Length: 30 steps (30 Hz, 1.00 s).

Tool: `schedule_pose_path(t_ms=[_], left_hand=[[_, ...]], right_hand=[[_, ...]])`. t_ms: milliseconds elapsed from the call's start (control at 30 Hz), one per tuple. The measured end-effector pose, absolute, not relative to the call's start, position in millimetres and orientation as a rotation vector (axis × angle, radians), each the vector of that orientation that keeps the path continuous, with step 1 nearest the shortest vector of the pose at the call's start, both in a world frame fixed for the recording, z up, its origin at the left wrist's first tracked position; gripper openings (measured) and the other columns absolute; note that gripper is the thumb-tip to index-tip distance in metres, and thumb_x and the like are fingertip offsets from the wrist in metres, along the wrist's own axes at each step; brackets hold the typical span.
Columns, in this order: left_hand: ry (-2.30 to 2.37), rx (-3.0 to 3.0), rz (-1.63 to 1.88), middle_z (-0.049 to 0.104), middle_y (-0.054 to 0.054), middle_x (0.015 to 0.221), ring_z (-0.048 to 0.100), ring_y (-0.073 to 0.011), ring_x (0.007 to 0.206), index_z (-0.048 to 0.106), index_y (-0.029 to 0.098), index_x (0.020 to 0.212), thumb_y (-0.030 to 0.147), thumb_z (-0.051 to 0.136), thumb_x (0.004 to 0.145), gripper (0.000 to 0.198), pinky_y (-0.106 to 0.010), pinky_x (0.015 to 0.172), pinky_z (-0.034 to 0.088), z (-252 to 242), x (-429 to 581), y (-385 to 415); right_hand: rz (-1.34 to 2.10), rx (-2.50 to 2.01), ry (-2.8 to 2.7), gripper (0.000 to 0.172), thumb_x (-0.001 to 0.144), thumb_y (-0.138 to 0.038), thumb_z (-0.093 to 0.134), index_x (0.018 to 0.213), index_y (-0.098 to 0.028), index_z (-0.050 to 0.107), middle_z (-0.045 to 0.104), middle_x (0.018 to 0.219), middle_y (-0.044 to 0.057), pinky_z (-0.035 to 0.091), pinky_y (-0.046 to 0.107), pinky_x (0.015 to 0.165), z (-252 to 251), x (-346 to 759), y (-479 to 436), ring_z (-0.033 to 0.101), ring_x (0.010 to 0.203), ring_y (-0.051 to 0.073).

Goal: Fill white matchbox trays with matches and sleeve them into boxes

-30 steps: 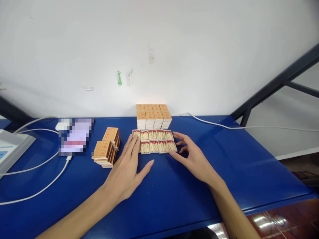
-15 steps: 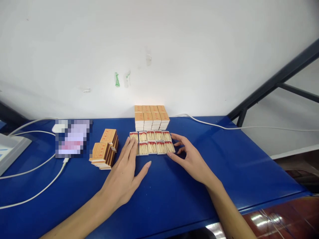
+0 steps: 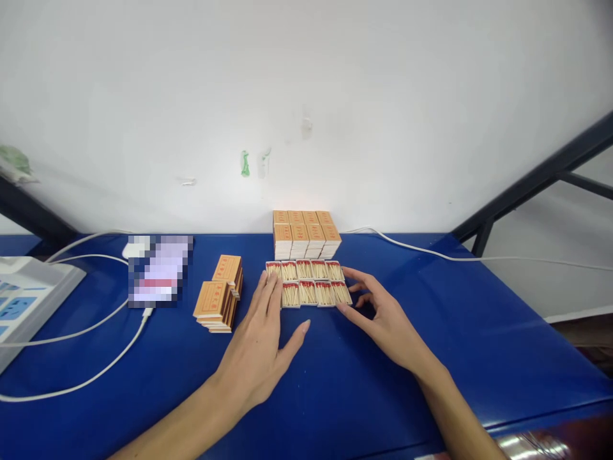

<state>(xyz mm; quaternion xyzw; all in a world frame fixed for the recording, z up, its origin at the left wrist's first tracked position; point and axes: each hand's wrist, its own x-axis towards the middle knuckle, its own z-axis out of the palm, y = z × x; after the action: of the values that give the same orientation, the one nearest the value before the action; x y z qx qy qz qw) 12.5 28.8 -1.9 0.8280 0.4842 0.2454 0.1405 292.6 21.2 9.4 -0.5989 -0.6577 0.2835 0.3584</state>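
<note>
Two rows of open matchbox trays [image 3: 307, 292], filled with red-tipped matches, lie flat on the blue table. Across the left end of these rows rests my left hand [image 3: 261, 345], fingers stretched out and thumb spread, hiding part of the nearest trays. At the right end, my right hand [image 3: 383, 322] has its fingers curved and apart, with fingertips at the outer edge of the last trays. Closed orange matchboxes [image 3: 306, 231] are stacked in a block just behind the trays. A smaller pile of orange matchbox sleeves [image 3: 213, 299] stands left of my left hand.
A blurred-out phone [image 3: 160, 271] lies at the left with a white cable [image 3: 127, 354] plugged in. Beyond it is a white power strip [image 3: 29, 303]. A white wall [image 3: 359, 128] rises behind the table [image 3: 325, 396]. Another cable [image 3: 431, 254] runs along the back right.
My view has turned slightly left, so everything appears farther right in the picture. Both hands keep nearly the same places at the two ends of the tray rows.
</note>
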Motion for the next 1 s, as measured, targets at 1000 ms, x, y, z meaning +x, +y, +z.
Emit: schedule_pose_path(t_ms=[1000], left_hand=[[1.422, 2.242, 0.753, 0.017, -0.017, 0.188, 0.022, -0.0426, 0.171, 0.012, 0.03, 0.179, 0.047, 0.055, 0.113, 0.081, -0.066, 0.12, 0.055, 3, 11, 24]], right_hand=[[0.799, -1.496, -1.335, 0.052, 0.106, -0.069, 0.06, 0.141, -0.033, 0.071, 0.072, 0.149, 0.009, 0.051, 0.062, 0.12, 28, 294, 60, 0.066, 0.137, 0.036]])
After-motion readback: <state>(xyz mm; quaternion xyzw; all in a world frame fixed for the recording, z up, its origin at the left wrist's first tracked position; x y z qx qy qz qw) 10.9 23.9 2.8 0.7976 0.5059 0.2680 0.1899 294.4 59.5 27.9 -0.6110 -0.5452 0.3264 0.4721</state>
